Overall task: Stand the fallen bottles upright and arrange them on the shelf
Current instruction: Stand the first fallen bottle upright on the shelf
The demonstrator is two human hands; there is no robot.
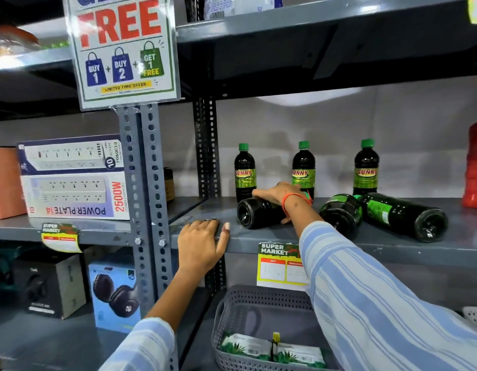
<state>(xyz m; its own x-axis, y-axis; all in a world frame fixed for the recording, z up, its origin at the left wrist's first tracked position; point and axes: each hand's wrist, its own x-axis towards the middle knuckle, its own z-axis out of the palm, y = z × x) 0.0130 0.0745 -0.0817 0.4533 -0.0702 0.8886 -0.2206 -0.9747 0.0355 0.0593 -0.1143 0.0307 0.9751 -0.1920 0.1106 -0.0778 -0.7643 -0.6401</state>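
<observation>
Three dark bottles with green caps and "SUNNY" labels stand upright at the back of the grey shelf (339, 246): one on the left (244, 171), one in the middle (303, 167), one on the right (366, 167). Three more lie on their sides in front of them. My right hand (278, 194) is closed over the leftmost fallen bottle (254, 213), whose base points toward me. The other fallen bottles lie further right, one (340, 214) beside another (403, 216). My left hand (202, 245) rests flat on the shelf's front edge, fingers apart.
A red bottle (474, 170) stands at the shelf's far right. Power strip boxes (71, 178) fill the left bay beyond the perforated upright (143, 183). A promo sign (122, 49) hangs above. Below are a grey basket (229, 314) with packets and headphone boxes (113, 293).
</observation>
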